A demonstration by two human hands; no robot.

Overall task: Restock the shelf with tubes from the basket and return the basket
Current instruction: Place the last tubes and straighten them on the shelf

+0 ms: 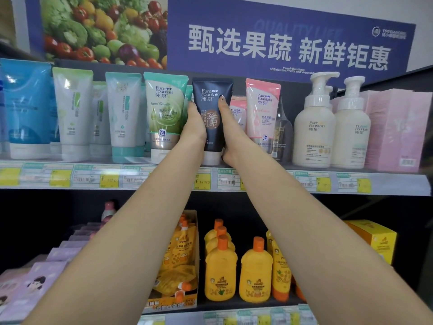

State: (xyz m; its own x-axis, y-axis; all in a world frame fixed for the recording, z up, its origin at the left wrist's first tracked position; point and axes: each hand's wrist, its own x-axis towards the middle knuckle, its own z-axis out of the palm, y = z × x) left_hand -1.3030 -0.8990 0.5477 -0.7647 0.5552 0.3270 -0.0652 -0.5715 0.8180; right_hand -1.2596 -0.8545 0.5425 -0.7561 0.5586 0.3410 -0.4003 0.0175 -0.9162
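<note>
Just left of the frame's centre, the left hand (192, 124) lay with straight fingers against the left edge of the dark tube (212, 118), between it and the green tube (164, 113). The dark tube stood upright on the shelf (257, 181), cap down and flat seam up, so its long axis ran vertically, and it sat between both hands with neither clearly nearer. On the right, the right hand (230, 134) pressed its right edge with extended fingers, beside the pink tube (262, 109); the basket was not visible.
</note>
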